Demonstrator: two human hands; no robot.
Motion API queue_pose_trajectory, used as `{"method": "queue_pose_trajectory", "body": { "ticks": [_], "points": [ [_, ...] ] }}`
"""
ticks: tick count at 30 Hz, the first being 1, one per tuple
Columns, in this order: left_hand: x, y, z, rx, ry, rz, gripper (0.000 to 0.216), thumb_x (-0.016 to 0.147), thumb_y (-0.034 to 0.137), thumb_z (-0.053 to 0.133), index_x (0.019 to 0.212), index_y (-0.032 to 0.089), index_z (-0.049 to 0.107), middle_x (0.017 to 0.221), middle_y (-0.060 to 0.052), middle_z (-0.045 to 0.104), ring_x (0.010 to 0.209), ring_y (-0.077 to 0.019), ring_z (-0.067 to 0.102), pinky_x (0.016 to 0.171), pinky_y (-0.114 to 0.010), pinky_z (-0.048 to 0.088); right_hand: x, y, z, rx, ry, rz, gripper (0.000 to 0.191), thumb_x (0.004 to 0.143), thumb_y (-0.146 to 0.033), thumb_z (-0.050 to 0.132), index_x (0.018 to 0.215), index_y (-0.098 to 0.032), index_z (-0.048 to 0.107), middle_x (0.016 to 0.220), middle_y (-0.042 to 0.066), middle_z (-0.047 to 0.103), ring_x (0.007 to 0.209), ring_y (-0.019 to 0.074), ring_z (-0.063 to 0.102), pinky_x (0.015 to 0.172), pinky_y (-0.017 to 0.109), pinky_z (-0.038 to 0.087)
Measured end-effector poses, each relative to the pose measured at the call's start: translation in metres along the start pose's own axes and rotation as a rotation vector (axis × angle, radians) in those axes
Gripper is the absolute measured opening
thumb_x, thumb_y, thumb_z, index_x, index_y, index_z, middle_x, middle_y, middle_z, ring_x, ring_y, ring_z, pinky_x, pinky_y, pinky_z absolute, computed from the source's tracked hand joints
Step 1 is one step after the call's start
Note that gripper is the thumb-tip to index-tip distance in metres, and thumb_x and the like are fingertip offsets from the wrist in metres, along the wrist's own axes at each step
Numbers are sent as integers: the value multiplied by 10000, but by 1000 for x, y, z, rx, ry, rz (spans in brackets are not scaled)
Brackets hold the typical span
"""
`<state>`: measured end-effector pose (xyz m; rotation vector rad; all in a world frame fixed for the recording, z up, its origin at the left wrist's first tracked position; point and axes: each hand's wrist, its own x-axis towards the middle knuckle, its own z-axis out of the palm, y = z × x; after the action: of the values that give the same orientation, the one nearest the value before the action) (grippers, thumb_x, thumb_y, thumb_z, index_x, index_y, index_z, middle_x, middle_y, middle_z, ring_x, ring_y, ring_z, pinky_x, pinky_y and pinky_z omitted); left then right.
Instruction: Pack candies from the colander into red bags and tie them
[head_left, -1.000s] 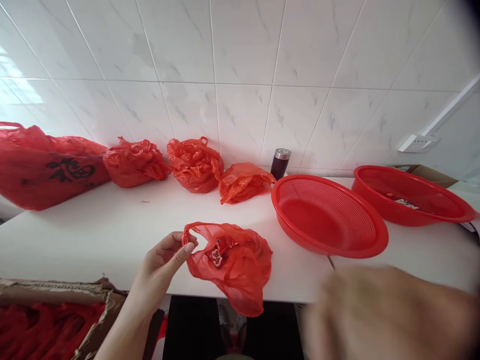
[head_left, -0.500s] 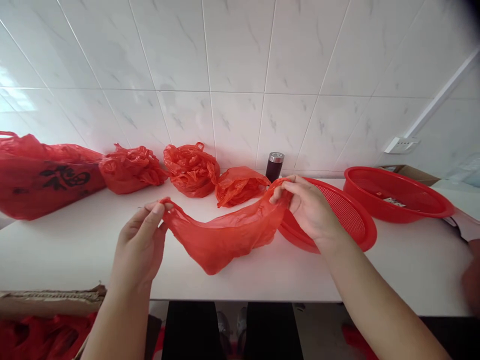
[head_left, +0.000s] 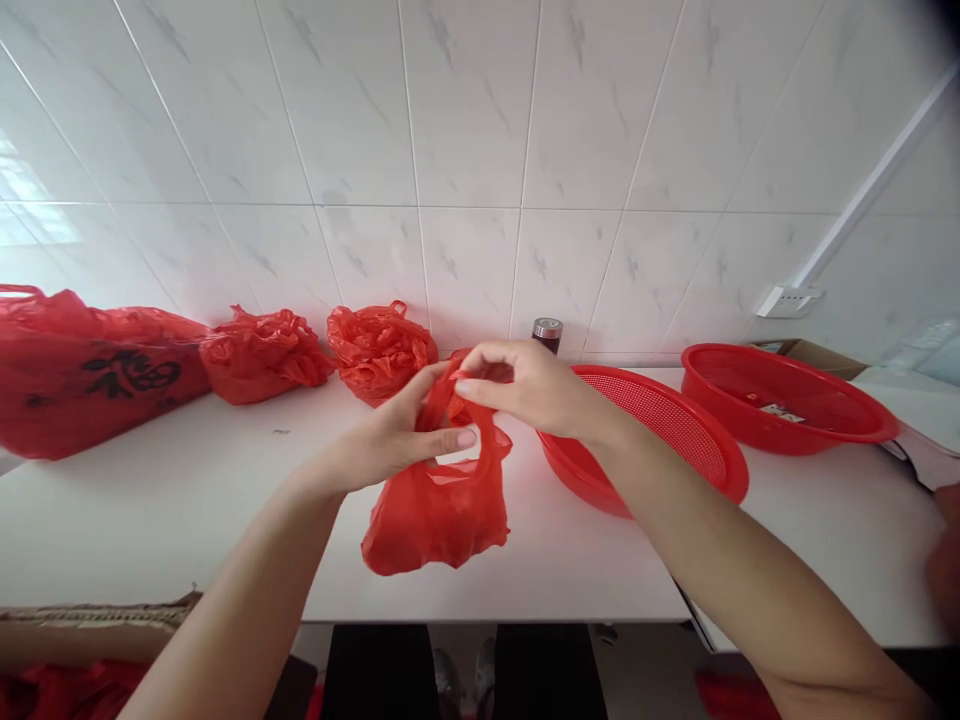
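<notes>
A thin red plastic bag point(head_left: 442, 525) hangs above the white table, its handles drawn up between my hands. My left hand point(head_left: 394, 430) has its fingers behind the bag's handle loop, the thumb stretched across the front. With bent fingers, my right hand point(head_left: 517, 385) pinches the top of the handles close beside the left fingertips. Behind my hands, a crumpled red plastic bag is mostly hidden. Close to the right hand lies a red perforated basket point(head_left: 652, 400), partly covered by my forearm.
Along the wall stand bunched red bags point(head_left: 379, 350) and a large red bag with black print point(head_left: 112, 375). A dark bottle point(head_left: 547, 333) and a red basin point(head_left: 787, 440) are to the right. A cardboard box point(head_left: 90, 640) sits at lower left. Part of another person shows at the right edge.
My hands have come together from wide apart, the left moving right and the right moving left. The bag, stretched sideways before, now hangs down from its gathered handles.
</notes>
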<state>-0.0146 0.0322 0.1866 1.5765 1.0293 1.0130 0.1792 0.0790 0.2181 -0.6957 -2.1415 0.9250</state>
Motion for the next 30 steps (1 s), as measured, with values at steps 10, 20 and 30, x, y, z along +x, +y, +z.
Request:
{"method": "queue_pose_trajectory", "body": {
  "ticks": [10,20,30],
  "points": [
    [19,-16,-14,-37,-45,-165,409,875,543,495,714,193,632,534,73,167,446,-74,132,421,-232,174,12,39,19,-22,45,-36,215,858,-247,568,1061,-246,638,1021,18,603,913,143,575,761,308,485],
    [10,-20,-23,-22,-92,-66,243,830,408,608,878,189,701,732,-62,638,612,-162,562,586,-279,471,-30,24,30,60,-236,-117,90,811,-263,668,897,-241,678,972,1,653,947,156,593,860,308,461],
    [0,-32,3,786,202,202,270,682,50,480,821,240,610,756,9,648,530,-131,543,509,-229,368,-16,84,78,645,-23,93,390,953,-489,445,1271,-269,494,740,-34,579,611,122,582,788,359,518]
  ]
}}
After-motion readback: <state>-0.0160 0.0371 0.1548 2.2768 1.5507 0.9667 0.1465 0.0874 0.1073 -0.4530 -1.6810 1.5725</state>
